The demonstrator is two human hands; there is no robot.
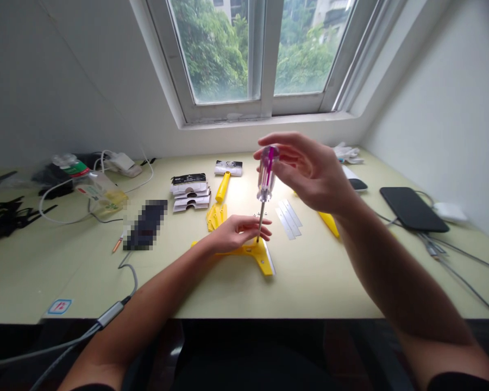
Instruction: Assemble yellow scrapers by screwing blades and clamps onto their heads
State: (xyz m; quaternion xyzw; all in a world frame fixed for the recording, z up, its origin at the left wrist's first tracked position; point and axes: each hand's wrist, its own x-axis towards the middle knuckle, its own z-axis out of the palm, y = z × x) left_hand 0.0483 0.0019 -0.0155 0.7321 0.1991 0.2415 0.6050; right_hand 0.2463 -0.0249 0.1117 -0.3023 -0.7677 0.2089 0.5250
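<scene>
My right hand [312, 171] grips a screwdriver [266, 182] by its clear handle with a purple stripe. The shaft points down, and its tip is at the head of a yellow scraper [263, 259] lying on the table. Holding that scraper at its head, my left hand [238, 231] has its fingers beside the shaft. A metal blade edge shows along the scraper's right side. Several flat metal blades [286, 221] lie to the right of my left hand. Tiny screws [264, 213] sit just beyond its fingers. Behind it are several yellow plastic pieces [217, 218].
Another yellow scraper [223, 187] with a covered head lies at the back, beside stacked card sleeves [190, 191]. A yellow handle [329, 224] is partly behind my right arm. A black phone-like device [413, 208] and cables are at right; a pixelated dark object [145, 225] is at left.
</scene>
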